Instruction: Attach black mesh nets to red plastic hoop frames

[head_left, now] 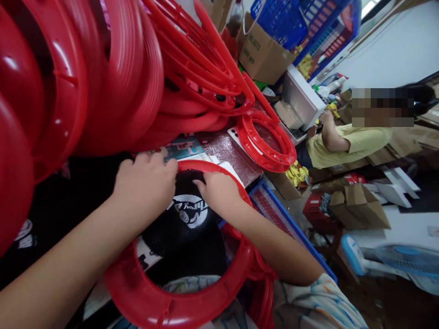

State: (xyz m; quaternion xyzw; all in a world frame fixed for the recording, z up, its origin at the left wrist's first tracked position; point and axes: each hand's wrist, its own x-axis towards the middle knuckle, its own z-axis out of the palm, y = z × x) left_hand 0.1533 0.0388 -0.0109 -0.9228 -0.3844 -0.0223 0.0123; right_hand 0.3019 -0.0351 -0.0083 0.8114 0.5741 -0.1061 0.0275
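Observation:
A large red plastic ring (178,305) lies tilted in front of me, its near side over my lap. Black mesh fabric (164,233) with a white printed logo shows through its opening, and its edge reaches the far rim. My left hand (146,183) is closed over the far left part of the rim, its fingertips hidden beyond it. At the far right, my right hand (221,194) is closed at the rim, its thumb over the fabric. Its other fingers are mostly hidden. More black printed fabric (78,187) lies to the left.
Red rings (133,82) are heaped high at the left and back. More rings (267,141) lie on the dark table (222,148). A blue crate (291,228) stands at right. Beyond are cartons (264,52), a fan (401,260) and a person in a yellow shirt (363,144).

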